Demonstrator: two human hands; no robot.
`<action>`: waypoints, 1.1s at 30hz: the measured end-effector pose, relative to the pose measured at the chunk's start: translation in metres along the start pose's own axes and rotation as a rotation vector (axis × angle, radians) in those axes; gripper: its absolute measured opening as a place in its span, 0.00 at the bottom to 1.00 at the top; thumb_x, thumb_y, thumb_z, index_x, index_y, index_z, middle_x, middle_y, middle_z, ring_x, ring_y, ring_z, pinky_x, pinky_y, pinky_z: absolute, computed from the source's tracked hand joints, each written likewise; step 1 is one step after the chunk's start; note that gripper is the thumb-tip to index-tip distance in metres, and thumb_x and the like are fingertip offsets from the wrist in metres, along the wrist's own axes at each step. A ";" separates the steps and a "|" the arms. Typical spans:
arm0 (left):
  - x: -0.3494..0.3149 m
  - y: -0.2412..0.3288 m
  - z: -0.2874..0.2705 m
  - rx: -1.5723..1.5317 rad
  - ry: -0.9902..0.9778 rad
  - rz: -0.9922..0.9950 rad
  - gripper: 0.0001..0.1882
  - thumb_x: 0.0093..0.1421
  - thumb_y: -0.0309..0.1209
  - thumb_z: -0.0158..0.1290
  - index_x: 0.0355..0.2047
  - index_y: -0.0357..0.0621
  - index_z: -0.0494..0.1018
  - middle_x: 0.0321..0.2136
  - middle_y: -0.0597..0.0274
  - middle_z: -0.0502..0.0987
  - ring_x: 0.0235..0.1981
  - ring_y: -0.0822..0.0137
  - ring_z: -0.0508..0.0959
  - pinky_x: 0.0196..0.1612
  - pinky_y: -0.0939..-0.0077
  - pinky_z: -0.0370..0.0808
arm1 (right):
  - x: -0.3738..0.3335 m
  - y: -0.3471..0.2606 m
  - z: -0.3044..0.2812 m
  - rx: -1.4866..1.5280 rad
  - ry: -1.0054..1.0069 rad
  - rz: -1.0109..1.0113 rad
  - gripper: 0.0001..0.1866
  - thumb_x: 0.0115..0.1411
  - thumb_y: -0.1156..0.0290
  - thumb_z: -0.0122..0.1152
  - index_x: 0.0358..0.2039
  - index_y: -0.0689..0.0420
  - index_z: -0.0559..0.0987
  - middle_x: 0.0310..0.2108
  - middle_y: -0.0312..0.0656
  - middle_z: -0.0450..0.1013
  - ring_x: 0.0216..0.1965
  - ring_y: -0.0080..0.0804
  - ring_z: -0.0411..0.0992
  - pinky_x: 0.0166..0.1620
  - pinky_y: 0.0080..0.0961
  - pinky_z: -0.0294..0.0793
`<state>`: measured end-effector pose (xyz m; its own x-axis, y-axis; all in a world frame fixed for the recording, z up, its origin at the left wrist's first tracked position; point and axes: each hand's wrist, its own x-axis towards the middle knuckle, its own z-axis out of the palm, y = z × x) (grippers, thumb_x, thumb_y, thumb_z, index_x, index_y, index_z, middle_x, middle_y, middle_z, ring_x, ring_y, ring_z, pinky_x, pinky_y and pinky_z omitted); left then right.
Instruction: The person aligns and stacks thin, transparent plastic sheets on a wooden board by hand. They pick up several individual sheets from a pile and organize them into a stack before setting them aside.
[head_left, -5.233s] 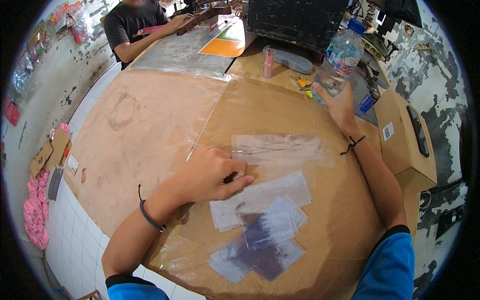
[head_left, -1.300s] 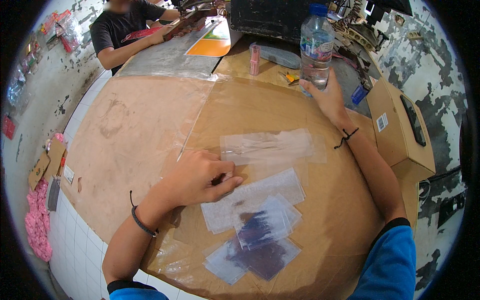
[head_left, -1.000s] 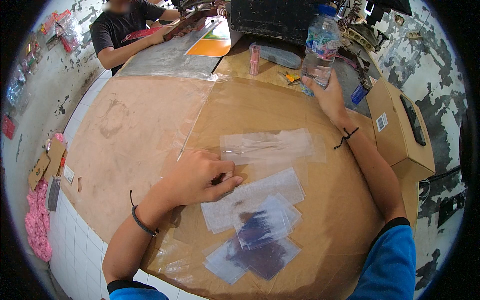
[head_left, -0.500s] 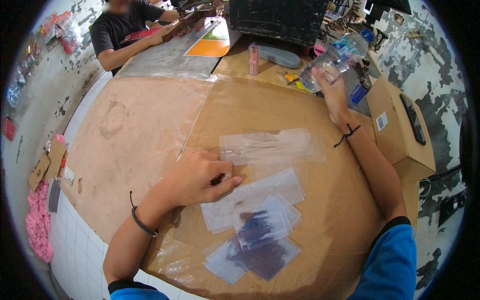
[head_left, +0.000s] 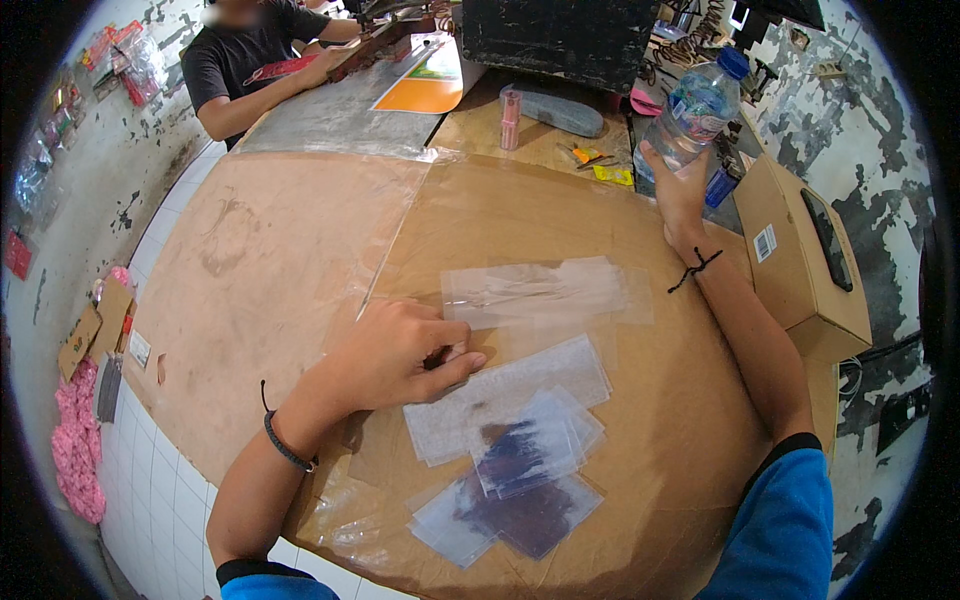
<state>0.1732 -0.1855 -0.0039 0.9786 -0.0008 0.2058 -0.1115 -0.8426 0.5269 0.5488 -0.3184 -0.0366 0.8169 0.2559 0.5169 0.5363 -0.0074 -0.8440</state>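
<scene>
At the far right, my right hand [head_left: 682,195] is closed around the lower part of a clear plastic water bottle [head_left: 694,112] with a blue cap. The bottle stands almost upright, tipped a little to the right. My left hand [head_left: 405,352] rests on the brown-covered table [head_left: 640,430], its fingers curled in a loose fist; nothing shows in them. Beside that thumb lies a whitish translucent sheet [head_left: 520,393]. Several small clear plastic pieces [head_left: 540,515] with dark blue smears overlap just below it. Above it, a clear wrinkled plastic strip [head_left: 540,290] lies flat.
A cardboard box [head_left: 800,260] with a dark phone-like object on top stands at the right. At the back are a pink cylinder [head_left: 510,120], a grey oblong stone [head_left: 553,110], a yellow packet [head_left: 613,175] and a large black box [head_left: 550,45]. Another person [head_left: 250,60] works at the far left.
In my right hand the bottle has swung from strongly tilted to nearly upright, its cap moving up and slightly left. My left hand and the plastic pieces have stayed put.
</scene>
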 end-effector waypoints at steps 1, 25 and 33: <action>0.000 0.000 0.000 -0.002 0.001 0.000 0.17 0.62 0.38 0.58 0.20 0.43 0.72 0.14 0.57 0.71 0.19 0.54 0.74 0.25 0.59 0.67 | -0.002 -0.004 0.001 -0.001 0.010 -0.012 0.38 0.56 0.65 0.75 0.60 0.61 0.63 0.58 0.45 0.70 0.58 0.33 0.67 0.63 0.30 0.62; 0.000 -0.001 0.000 0.014 0.010 -0.004 0.17 0.61 0.39 0.58 0.19 0.43 0.72 0.14 0.57 0.71 0.19 0.54 0.73 0.25 0.58 0.68 | 0.012 0.018 -0.003 -0.175 -0.054 0.049 0.47 0.55 0.52 0.73 0.64 0.63 0.58 0.57 0.51 0.69 0.58 0.43 0.68 0.61 0.35 0.64; 0.001 -0.002 0.001 0.026 0.003 0.009 0.18 0.61 0.39 0.58 0.18 0.43 0.71 0.13 0.58 0.71 0.19 0.55 0.73 0.25 0.59 0.68 | 0.017 0.026 -0.005 -0.151 -0.094 0.029 0.42 0.57 0.53 0.72 0.62 0.62 0.61 0.53 0.50 0.72 0.55 0.41 0.70 0.60 0.36 0.66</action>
<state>0.1747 -0.1848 -0.0056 0.9770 -0.0071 0.2133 -0.1162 -0.8560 0.5037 0.5773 -0.3192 -0.0488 0.8127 0.3430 0.4711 0.5447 -0.1597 -0.8233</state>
